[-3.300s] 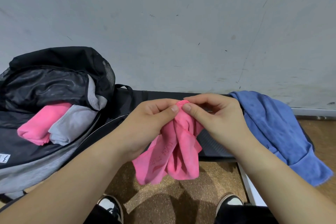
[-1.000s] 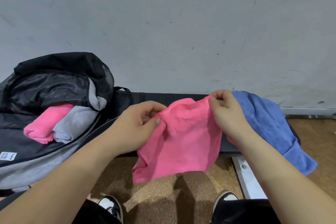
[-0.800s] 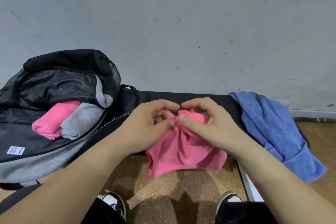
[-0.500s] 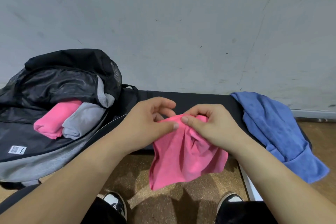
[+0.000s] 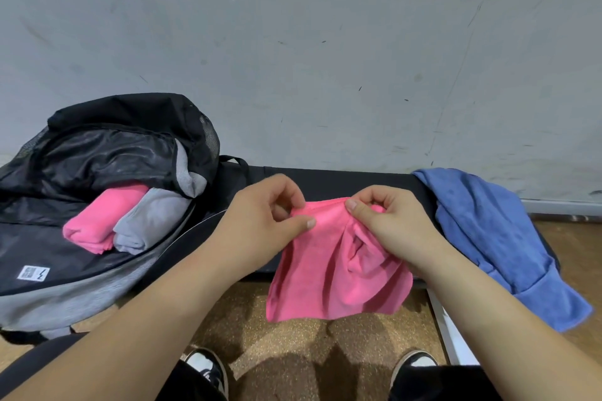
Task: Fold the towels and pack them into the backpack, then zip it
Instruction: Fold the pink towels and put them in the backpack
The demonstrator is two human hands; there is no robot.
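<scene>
I hold a pink towel (image 5: 335,273) in front of me, hanging loosely over the bench edge. My left hand (image 5: 260,221) pinches its top edge on the left, and my right hand (image 5: 387,221) pinches the same edge a little to the right. An open black and grey backpack (image 5: 81,238) lies at the left. A folded pink towel (image 5: 101,221) and a folded grey towel (image 5: 146,225) rest side by side in its mouth. A crumpled blue towel (image 5: 495,238) drapes over the right end of the bench.
A black padded bench (image 5: 342,182) runs along a scuffed grey wall (image 5: 309,52). Its white leg (image 5: 448,332) stands at the lower right. Cork-like floor (image 5: 277,345) and my two shoes show below.
Over the last second my hands came together from a wide spread, bunching the pink towel, and have now drawn slightly apart again along its top edge.
</scene>
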